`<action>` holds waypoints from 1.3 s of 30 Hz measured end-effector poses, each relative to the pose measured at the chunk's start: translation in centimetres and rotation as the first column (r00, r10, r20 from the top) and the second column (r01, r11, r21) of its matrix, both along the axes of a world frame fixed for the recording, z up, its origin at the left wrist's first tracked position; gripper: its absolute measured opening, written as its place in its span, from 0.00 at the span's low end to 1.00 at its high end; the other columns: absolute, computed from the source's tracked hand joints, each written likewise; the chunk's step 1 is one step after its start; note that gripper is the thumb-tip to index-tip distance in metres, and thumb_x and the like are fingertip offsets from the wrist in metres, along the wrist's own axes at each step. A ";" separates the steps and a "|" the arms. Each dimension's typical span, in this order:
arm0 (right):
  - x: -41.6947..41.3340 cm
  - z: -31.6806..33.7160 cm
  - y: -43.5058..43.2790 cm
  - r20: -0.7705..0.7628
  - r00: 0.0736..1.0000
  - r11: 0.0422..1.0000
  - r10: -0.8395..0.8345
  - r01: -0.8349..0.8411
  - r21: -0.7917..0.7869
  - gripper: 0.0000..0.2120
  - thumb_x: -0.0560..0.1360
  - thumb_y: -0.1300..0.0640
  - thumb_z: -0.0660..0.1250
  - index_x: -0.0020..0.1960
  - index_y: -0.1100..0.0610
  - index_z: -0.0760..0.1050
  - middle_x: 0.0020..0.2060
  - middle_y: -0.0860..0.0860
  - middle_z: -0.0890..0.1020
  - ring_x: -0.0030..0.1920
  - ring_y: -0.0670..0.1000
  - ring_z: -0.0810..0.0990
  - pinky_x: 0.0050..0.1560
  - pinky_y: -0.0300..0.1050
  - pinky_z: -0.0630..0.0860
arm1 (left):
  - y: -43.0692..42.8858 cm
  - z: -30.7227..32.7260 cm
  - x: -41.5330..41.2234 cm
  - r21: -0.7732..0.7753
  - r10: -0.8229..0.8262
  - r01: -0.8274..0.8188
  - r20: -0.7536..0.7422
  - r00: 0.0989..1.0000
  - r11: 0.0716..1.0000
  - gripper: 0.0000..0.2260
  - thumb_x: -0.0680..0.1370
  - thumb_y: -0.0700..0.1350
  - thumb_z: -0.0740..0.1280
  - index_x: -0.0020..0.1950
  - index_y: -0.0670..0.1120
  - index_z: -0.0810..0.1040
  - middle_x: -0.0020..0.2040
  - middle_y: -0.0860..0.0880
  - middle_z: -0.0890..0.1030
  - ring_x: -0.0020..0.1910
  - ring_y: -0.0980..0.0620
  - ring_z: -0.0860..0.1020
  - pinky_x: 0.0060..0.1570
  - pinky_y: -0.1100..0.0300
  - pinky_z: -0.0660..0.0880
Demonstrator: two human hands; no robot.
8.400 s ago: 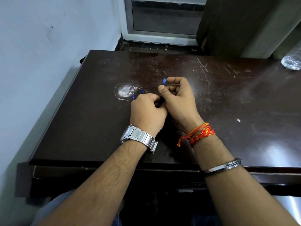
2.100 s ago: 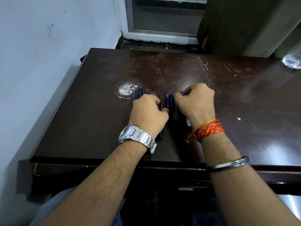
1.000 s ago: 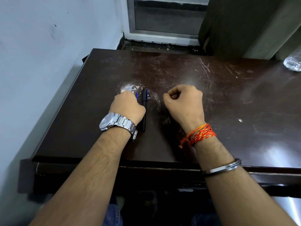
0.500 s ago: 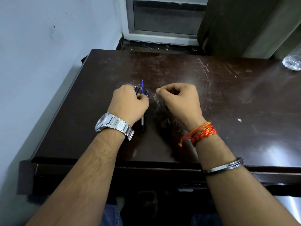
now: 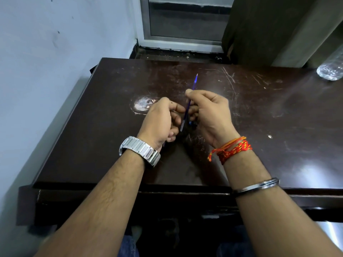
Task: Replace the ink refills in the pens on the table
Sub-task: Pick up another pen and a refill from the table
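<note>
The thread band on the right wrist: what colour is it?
Red and orange thread band, clearest in the head view.

Head view, close, facing forward-down over table

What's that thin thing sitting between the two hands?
In the head view, a thin blue ink refill runs between the left hand and right hand, its tip pointing away over the table.

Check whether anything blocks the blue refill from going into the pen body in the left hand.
Nothing visible does. The right hand pinches the blue refill, whose lower end sits by the curled left hand. Whatever pen part that hand holds is hidden by its fingers.
</note>
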State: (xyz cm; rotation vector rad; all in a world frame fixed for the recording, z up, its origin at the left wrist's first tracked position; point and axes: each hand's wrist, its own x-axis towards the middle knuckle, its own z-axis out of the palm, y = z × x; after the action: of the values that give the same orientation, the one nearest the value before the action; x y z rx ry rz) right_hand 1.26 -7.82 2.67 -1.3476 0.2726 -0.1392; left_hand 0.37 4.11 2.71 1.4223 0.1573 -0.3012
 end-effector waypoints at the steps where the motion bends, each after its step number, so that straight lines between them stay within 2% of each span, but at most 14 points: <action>1: 0.1 0.1 -0.1 0.052 0.998 0.999 -0.045 0.045 0.011 0.10 0.74 0.60 0.73 0.35 0.57 0.80 0.23 0.48 0.75 0.22 0.44 0.71 0.23 0.37 0.68 | -0.2 0.1 -0.1 -0.029 -0.010 0.009 -0.023 1.000 1.000 0.14 0.77 0.44 0.52 0.41 0.42 0.76 0.26 0.48 0.71 0.19 0.53 0.61 0.23 0.66 0.57; 4: 0.1 0.4 -0.5 0.177 0.973 0.989 -0.147 0.143 0.036 0.07 0.74 0.60 0.74 0.39 0.58 0.80 0.24 0.47 0.75 0.23 0.45 0.72 0.24 0.38 0.70 | -0.5 0.5 -0.4 0.005 -0.023 0.023 -0.034 0.999 1.000 0.13 0.77 0.39 0.54 0.39 0.42 0.75 0.25 0.49 0.75 0.20 0.52 0.65 0.24 0.64 0.60; 8: -0.1 0.8 -1.0 0.255 0.945 0.979 -0.204 0.203 0.032 0.05 0.74 0.59 0.74 0.40 0.57 0.81 0.24 0.47 0.77 0.23 0.45 0.72 0.25 0.38 0.71 | -0.4 1.1 -0.5 0.024 -0.036 0.037 -0.043 0.998 0.999 0.08 0.79 0.35 0.59 0.43 0.40 0.76 0.27 0.47 0.80 0.22 0.51 0.75 0.23 0.62 0.71; 12: -0.2 1.1 -1.1 0.294 0.931 0.975 -0.218 0.222 0.019 0.05 0.75 0.59 0.74 0.41 0.57 0.82 0.24 0.46 0.77 0.25 0.44 0.73 0.26 0.37 0.73 | -0.4 0.8 -1.0 0.071 -0.093 0.097 -0.046 0.995 0.993 0.05 0.77 0.32 0.65 0.44 0.40 0.78 0.35 0.43 0.83 0.31 0.48 0.81 0.35 0.55 0.81; 15: -0.3 1.1 -1.1 0.307 0.927 0.974 -0.217 0.224 0.011 0.04 0.75 0.60 0.73 0.42 0.58 0.81 0.25 0.46 0.77 0.25 0.44 0.74 0.27 0.37 0.73 | -0.5 0.7 -1.2 0.080 -0.135 0.141 -0.079 0.988 0.987 0.05 0.76 0.32 0.67 0.43 0.40 0.78 0.41 0.39 0.84 0.40 0.42 0.83 0.44 0.47 0.81; 20: -0.3 1.1 -1.2 0.315 0.921 0.970 -0.230 0.242 0.002 0.04 0.76 0.59 0.73 0.43 0.58 0.81 0.25 0.46 0.77 0.26 0.45 0.74 0.28 0.38 0.74 | -0.5 0.7 -1.3 0.100 -0.189 0.201 -0.112 0.975 0.975 0.04 0.76 0.32 0.67 0.46 0.39 0.80 0.50 0.33 0.83 0.44 0.39 0.83 0.44 0.49 0.82; 24: -0.2 0.9 -1.2 0.289 0.938 0.978 -0.193 0.207 -0.019 0.04 0.75 0.60 0.73 0.42 0.59 0.81 0.25 0.47 0.77 0.25 0.45 0.73 0.26 0.38 0.73 | -0.5 0.8 -1.5 0.086 -0.243 0.254 -0.120 0.963 0.963 0.05 0.78 0.32 0.64 0.50 0.37 0.79 0.51 0.33 0.83 0.42 0.42 0.83 0.41 0.55 0.81; 26: -0.2 0.7 -1.1 0.255 0.955 0.981 -0.154 0.178 -0.074 0.05 0.74 0.59 0.74 0.41 0.58 0.81 0.25 0.48 0.76 0.25 0.45 0.72 0.27 0.39 0.71 | -0.6 0.9 -1.5 0.066 -0.257 0.266 -0.119 0.959 0.962 0.06 0.79 0.33 0.63 0.49 0.39 0.78 0.49 0.36 0.83 0.41 0.44 0.83 0.41 0.55 0.80; 29: -0.1 0.4 -0.9 0.184 0.979 0.970 -0.086 0.124 -0.208 0.07 0.72 0.57 0.77 0.37 0.56 0.81 0.26 0.48 0.76 0.27 0.45 0.70 0.28 0.40 0.69 | -0.7 0.9 -1.5 0.056 -0.256 0.262 -0.096 0.962 0.963 0.07 0.80 0.33 0.61 0.50 0.38 0.79 0.46 0.39 0.83 0.46 0.41 0.82 0.52 0.48 0.79; 32: -0.5 0.1 -0.8 0.086 0.996 0.931 -0.001 0.033 -0.364 0.15 0.66 0.49 0.80 0.32 0.57 0.79 0.22 0.47 0.78 0.24 0.45 0.74 0.26 0.39 0.72 | -0.7 1.1 -1.6 0.038 -0.205 0.208 -0.063 0.977 0.977 0.08 0.80 0.32 0.61 0.56 0.35 0.77 0.46 0.38 0.82 0.49 0.39 0.81 0.58 0.41 0.75; 34: -0.7 0.1 -0.8 0.059 0.997 0.887 -0.040 0.063 -0.458 0.22 0.65 0.40 0.78 0.30 0.59 0.78 0.21 0.48 0.79 0.23 0.44 0.77 0.27 0.39 0.74 | -0.6 1.4 -1.5 0.008 -0.180 0.181 -0.055 0.982 0.984 0.09 0.80 0.32 0.60 0.57 0.34 0.76 0.46 0.38 0.81 0.45 0.40 0.82 0.52 0.45 0.79; 36: -0.6 0.2 -0.8 0.068 0.990 0.863 -0.126 0.143 -0.484 0.26 0.68 0.37 0.72 0.31 0.62 0.79 0.23 0.50 0.81 0.24 0.46 0.79 0.29 0.42 0.78 | -0.5 1.6 -1.4 -0.027 -0.159 0.158 -0.060 0.985 0.987 0.08 0.81 0.32 0.59 0.56 0.36 0.76 0.44 0.39 0.82 0.40 0.44 0.82 0.41 0.53 0.81; 39: -0.3 0.0 -1.3 0.079 0.976 0.707 -0.202 0.202 -0.677 0.21 0.74 0.44 0.68 0.30 0.58 0.79 0.22 0.48 0.78 0.27 0.46 0.77 0.33 0.41 0.72 | -0.5 1.5 -1.3 -0.015 -0.092 0.091 -0.060 0.994 0.996 0.08 0.81 0.32 0.59 0.56 0.36 0.76 0.44 0.41 0.82 0.38 0.46 0.81 0.44 0.52 0.78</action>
State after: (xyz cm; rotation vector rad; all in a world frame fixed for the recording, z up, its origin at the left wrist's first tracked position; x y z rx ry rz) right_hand 1.01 -9.13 2.68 -2.0591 0.3931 -0.4626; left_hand -0.89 3.59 4.23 1.4110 0.1397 -0.4208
